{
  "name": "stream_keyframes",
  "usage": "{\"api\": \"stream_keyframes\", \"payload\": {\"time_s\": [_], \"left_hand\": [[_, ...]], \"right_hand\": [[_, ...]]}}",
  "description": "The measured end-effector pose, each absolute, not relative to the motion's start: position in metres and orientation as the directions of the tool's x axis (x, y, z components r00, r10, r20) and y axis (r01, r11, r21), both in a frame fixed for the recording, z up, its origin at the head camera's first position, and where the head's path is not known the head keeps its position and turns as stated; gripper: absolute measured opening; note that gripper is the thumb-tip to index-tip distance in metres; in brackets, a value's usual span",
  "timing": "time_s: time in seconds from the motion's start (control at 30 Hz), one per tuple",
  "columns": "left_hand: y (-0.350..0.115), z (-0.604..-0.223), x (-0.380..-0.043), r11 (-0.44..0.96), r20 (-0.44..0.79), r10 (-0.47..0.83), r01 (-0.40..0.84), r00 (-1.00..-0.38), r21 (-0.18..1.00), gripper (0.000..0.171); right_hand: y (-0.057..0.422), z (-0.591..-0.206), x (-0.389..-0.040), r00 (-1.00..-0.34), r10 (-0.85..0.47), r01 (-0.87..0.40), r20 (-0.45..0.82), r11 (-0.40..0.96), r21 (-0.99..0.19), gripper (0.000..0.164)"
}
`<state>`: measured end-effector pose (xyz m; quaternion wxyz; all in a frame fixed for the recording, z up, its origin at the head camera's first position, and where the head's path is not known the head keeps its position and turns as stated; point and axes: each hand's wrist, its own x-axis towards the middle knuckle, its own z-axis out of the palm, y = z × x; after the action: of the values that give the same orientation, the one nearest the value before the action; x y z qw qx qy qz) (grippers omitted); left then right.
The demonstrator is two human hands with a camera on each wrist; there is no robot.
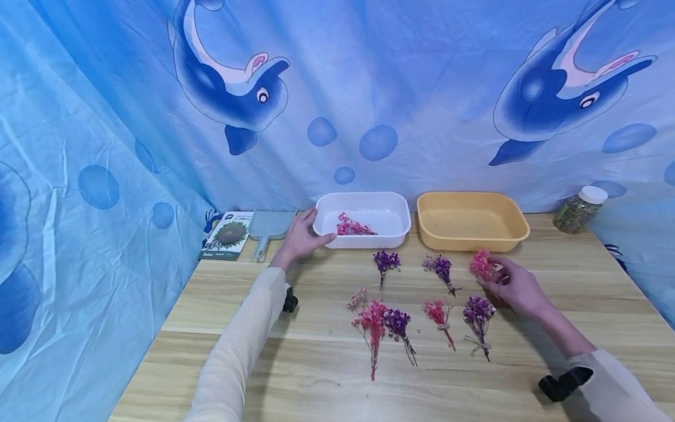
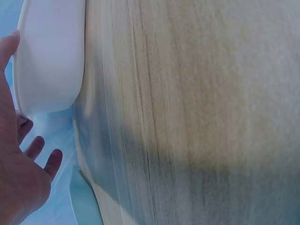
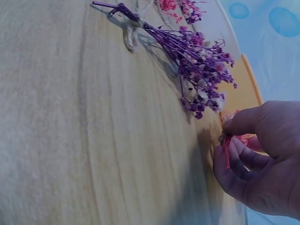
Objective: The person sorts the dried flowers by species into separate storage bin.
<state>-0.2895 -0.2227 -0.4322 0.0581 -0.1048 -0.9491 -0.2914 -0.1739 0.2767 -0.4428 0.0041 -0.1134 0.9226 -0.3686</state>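
Observation:
My right hand (image 1: 519, 287) pinches a small pink dried-flower bunch (image 1: 481, 265) by its stems, just in front of the yellow basin (image 1: 474, 245). In the right wrist view a pink stem (image 3: 227, 152) shows between thumb and fingers. My left hand (image 1: 303, 235) touches the left end of the white basin (image 1: 369, 241), thumb on the front rim, the other fingers spread and relaxed. Inside that basin lie pink flowers (image 1: 352, 226). Nearest the right hand on the table is a purple bunch (image 1: 479, 316) tied with twine (image 3: 131, 35).
Other bunches lie mid-table: purple ones (image 1: 387, 261) (image 1: 440, 268) (image 1: 398, 322) and pink ones (image 1: 375, 319) (image 1: 436, 312). A blue-grey dustpan (image 1: 271, 224) and a sunflower packet (image 1: 228, 235) lie back left. At back right stands a white-lidded jar (image 1: 579, 211). A dolphin-print curtain (image 1: 401, 88) hangs behind.

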Motion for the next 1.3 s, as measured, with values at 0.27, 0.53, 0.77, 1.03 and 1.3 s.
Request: {"api": "stream_keyframes", "payload": {"time_s": [0.27,0.53,0.77,1.03,1.3], "left_hand": [[-0.224,-0.431,-0.288,0.811,0.159,0.160,0.222,-0.974,0.542,0.101],[-0.223,-0.431,-0.287,0.807,0.171,0.163,0.231,-0.972,0.544,0.101],[-0.222,-0.431,-0.287,0.804,0.173,0.164,0.233,-0.971,0.547,0.100],[-0.223,-0.432,-0.287,0.804,0.174,0.174,0.242,-0.969,0.543,0.100],[-0.222,-0.430,-0.286,0.802,0.173,0.175,0.242,-0.969,0.546,0.100]], "right_hand": [[0.277,-0.433,-0.173,-0.968,-0.234,-0.229,0.093,0.664,-0.712,0.067],[0.270,-0.422,-0.174,-0.943,-0.269,-0.327,0.194,0.662,-0.675,0.064],[0.263,-0.414,-0.179,-0.920,-0.304,-0.392,0.250,0.660,-0.641,0.063],[0.254,-0.403,-0.187,-0.901,-0.341,-0.431,0.267,0.655,-0.620,0.061],[0.238,-0.388,-0.201,-0.895,-0.377,-0.437,0.237,0.636,-0.637,0.063]]}}
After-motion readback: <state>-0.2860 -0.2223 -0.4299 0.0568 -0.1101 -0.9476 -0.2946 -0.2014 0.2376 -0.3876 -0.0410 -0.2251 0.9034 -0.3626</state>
